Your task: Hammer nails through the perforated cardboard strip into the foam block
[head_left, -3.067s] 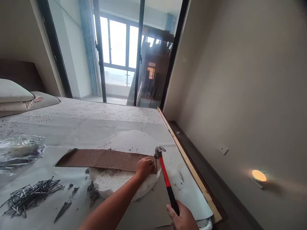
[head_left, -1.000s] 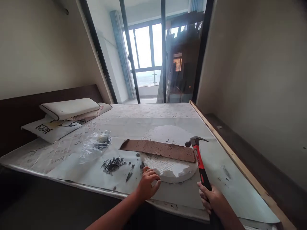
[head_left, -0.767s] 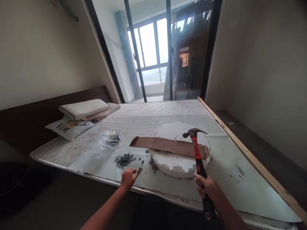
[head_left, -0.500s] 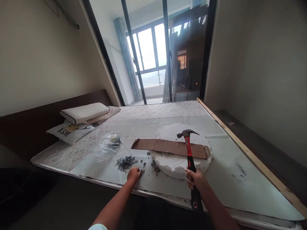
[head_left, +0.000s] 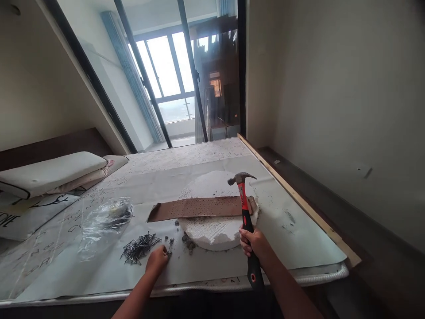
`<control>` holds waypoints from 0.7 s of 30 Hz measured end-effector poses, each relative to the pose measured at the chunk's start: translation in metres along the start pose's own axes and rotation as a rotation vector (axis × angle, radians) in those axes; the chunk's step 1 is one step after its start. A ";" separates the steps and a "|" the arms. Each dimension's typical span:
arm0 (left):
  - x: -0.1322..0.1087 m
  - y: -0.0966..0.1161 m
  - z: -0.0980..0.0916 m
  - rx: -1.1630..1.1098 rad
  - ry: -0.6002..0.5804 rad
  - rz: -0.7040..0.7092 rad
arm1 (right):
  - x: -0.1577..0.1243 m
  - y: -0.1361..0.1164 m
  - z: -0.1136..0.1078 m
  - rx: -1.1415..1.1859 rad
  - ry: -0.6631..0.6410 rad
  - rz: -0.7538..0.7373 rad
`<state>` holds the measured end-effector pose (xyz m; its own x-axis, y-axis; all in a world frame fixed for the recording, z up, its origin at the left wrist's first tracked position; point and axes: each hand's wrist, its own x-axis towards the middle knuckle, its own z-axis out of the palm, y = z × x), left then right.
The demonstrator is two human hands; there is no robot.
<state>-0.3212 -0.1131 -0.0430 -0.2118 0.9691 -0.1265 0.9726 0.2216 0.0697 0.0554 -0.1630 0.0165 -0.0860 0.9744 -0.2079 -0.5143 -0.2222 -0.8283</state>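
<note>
The black-and-red handle of a claw hammer (head_left: 243, 195) is wrapped in my right hand (head_left: 255, 243), its metal head raised upright in front of a brown perforated strip (head_left: 202, 207). That strip lies across a round white slab (head_left: 212, 232) with rough, broken edges. My left hand (head_left: 157, 260) rests low on the grey sheet with its fingers closed together, next to dark crumbs (head_left: 171, 243). Whatever the fingertips pinch is too small to make out. Just left of that hand lies a pile of dark nails (head_left: 139, 247).
A clear plastic bag (head_left: 106, 221) lies left of the nails on the sheet-covered mattress (head_left: 179, 156). Pillows (head_left: 56, 170) are stacked at the far left. A wooden board (head_left: 285, 184) runs along the right edge. Clods of grey debris (head_left: 188, 241) sit against the slab.
The view has turned to the right, so everything appears farther left. My right hand still grips the hammer, and my left hand stays low by the crumbs and nails.
</note>
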 end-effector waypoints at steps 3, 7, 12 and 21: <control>-0.001 0.006 -0.011 -0.058 0.065 0.028 | -0.002 -0.004 -0.003 0.012 0.009 0.001; -0.013 0.038 -0.039 -0.237 0.198 0.180 | -0.004 -0.009 -0.006 -0.013 0.002 0.029; -0.021 0.116 -0.073 -0.542 0.249 0.377 | -0.011 -0.012 -0.005 -0.054 -0.007 0.062; 0.039 0.210 -0.089 -0.678 0.143 0.427 | -0.017 -0.008 -0.009 -0.165 -0.014 0.102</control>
<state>-0.1338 -0.0191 0.0547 0.1096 0.9792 0.1705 0.7129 -0.1970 0.6731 0.0690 -0.1783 0.0218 -0.1430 0.9466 -0.2889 -0.3554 -0.3215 -0.8777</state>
